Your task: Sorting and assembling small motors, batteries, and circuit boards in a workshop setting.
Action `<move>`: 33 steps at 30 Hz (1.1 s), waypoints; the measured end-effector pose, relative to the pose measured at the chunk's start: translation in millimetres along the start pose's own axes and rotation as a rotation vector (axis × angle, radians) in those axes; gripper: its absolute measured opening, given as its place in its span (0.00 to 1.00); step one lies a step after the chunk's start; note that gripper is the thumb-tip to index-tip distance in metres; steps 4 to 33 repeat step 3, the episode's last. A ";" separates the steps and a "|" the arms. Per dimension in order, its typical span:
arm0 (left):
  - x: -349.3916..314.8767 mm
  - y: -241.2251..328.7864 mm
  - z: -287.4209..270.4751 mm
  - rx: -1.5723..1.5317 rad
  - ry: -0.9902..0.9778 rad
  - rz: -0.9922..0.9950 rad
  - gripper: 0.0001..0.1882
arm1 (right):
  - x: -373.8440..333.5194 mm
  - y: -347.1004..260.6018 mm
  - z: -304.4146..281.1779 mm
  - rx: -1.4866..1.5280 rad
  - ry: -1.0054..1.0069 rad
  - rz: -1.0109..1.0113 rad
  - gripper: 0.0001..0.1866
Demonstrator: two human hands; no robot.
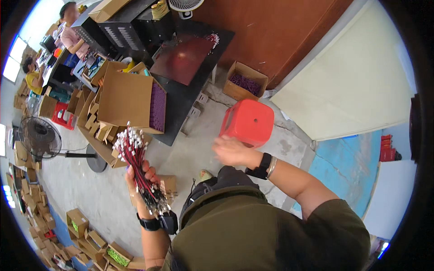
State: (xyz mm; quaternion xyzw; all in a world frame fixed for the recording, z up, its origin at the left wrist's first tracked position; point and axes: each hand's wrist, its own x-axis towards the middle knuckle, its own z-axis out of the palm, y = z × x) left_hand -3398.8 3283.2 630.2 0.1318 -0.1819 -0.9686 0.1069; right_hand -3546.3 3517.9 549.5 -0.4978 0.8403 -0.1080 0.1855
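Observation:
My left hand [141, 177] is wrapped round a thick bundle of wires [135, 165], mostly red and black. White connectors crowd its upper end, and the lower end fans out dark over my wrist. To the right, my right hand [229, 151] hovers in front of a red plastic stool [250, 122], its fingers loosely bent and apart, slightly blurred. Nothing shows in it. Whether it touches the stool's edge I cannot tell.
A black table [174, 113] carries an open cardboard box [124, 97] with purple pieces and a reddish-brown sheet [181, 61]. Another carton [245, 81] stands by the brown wall. At left are a floor fan [40, 137] and many cartons. Two people sit farther back.

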 end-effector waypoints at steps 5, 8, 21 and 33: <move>-7.5 16.4 -18.4 0.064 -0.106 -0.009 0.27 | 41.3 -14.7 -21.9 0.664 -0.017 -0.023 0.12; -7.5 16.4 -18.4 0.064 -0.106 -0.009 0.27 | 41.3 -14.7 -21.9 0.664 -0.017 -0.023 0.12; -7.5 16.4 -18.4 0.064 -0.106 -0.009 0.27 | 41.3 -14.7 -21.9 0.664 -0.017 -0.023 0.12; -7.5 16.4 -18.4 0.064 -0.106 -0.009 0.27 | 41.3 -14.7 -21.9 0.664 -0.017 -0.023 0.12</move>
